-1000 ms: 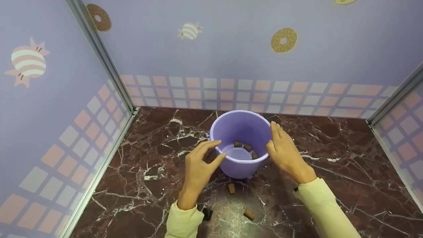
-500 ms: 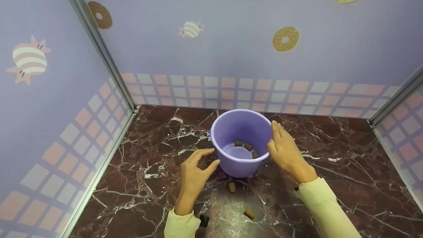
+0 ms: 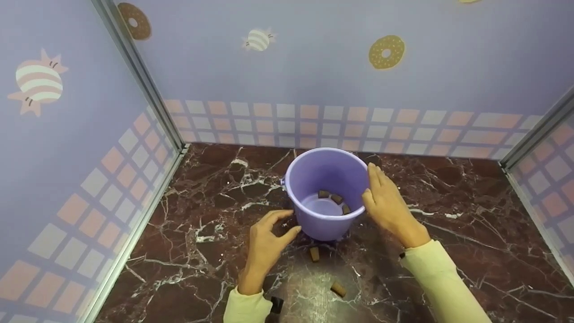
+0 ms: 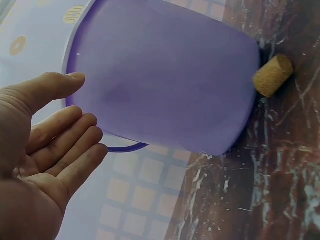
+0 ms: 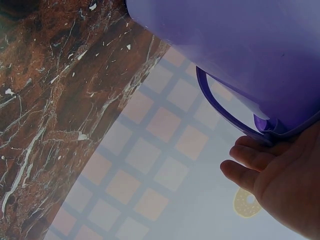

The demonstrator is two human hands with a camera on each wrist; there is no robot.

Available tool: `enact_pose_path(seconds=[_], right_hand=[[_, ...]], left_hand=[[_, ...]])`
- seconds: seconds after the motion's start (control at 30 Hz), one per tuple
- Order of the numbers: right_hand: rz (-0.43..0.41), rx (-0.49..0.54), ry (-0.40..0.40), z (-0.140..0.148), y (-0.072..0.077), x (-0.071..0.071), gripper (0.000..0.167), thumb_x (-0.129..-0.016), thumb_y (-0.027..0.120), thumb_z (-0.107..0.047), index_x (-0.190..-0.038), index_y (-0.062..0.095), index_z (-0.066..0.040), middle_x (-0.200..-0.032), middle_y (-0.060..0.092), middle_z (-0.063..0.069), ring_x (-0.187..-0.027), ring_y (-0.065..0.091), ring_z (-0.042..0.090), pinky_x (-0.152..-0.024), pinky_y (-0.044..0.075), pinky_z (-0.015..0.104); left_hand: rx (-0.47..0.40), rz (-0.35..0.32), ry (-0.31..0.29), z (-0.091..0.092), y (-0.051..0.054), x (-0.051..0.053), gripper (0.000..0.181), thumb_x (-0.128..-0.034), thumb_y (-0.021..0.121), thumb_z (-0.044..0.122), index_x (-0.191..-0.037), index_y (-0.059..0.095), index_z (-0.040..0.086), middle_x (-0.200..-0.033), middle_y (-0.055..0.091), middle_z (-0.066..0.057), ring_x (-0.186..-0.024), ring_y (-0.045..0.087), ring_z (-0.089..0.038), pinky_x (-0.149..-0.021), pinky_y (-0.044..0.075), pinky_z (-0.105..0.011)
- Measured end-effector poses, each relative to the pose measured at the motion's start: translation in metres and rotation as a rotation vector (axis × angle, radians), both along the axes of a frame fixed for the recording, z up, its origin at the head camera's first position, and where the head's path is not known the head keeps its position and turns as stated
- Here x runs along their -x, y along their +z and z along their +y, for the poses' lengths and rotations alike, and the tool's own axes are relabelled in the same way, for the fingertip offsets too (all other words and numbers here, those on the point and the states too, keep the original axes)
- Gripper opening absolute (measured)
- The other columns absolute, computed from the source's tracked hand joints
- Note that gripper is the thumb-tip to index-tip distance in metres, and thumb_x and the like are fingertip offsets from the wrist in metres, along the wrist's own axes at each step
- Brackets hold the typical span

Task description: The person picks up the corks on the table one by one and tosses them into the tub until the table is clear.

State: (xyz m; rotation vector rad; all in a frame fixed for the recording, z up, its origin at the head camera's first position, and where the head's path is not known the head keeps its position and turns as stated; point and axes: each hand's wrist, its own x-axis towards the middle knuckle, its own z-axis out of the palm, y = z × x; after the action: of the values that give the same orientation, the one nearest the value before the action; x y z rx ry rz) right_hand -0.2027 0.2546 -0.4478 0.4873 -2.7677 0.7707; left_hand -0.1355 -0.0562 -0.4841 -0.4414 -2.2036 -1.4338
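Note:
A purple bucket stands upright on the dark marbled surface. Three brown corks lie on its bottom. My right hand rests against the right side of the rim with its fingers straight, near the base of the bucket's handle. To the lower left of the bucket is my left hand, thumb and fingers spread apart and nothing between them; whether its fingertips touch the wall I cannot tell. One loose cork lies just in front of the bucket. Another cork lies nearer to me.
A lilac back wall with donut and candy prints rises behind the bucket. Side walls close in the marbled surface on the left and right. Part of a black item shows by the left sleeve.
My left hand has come down from the bucket's rim to lower beside its wall. The right hand, the bucket and the corks stay practically where they were.

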Motion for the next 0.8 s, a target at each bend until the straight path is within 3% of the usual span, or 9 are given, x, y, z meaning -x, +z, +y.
enact_pose_path(seconds=[0.63, 0.8], right_hand=[[-0.007, -0.006, -0.003, 0.0, -0.001, 0.001, 0.067, -0.103, 0.041, -0.012, -0.159, 0.022, 0.018, -0.166, 0.026, 0.036, -0.156, 0.023, 0.05, -0.128, 0.017, 0.058], [0.002, -0.001, 0.0, 0.0, -0.001, 0.001, 0.067, -0.103, 0.042, -0.013, -0.16, 0.022, 0.018, -0.166, 0.027, 0.035, -0.156, 0.023, 0.05, -0.128, 0.018, 0.058]], left_hand=[[0.116, -0.014, -0.069, 0.004, -0.02, 0.0, 0.039, -0.0759, 0.095, 0.008, -0.11, 0.078, 0.0, -0.11, 0.077, -0.011, -0.104, 0.074, -0.027, -0.098, 0.058, -0.044], [0.114, 0.028, -0.085, 0.008, -0.027, 0.001, 0.04, -0.0748, 0.095, 0.004, -0.109, 0.077, -0.003, -0.107, 0.076, -0.012, -0.101, 0.074, -0.029, -0.094, 0.06, -0.045]])
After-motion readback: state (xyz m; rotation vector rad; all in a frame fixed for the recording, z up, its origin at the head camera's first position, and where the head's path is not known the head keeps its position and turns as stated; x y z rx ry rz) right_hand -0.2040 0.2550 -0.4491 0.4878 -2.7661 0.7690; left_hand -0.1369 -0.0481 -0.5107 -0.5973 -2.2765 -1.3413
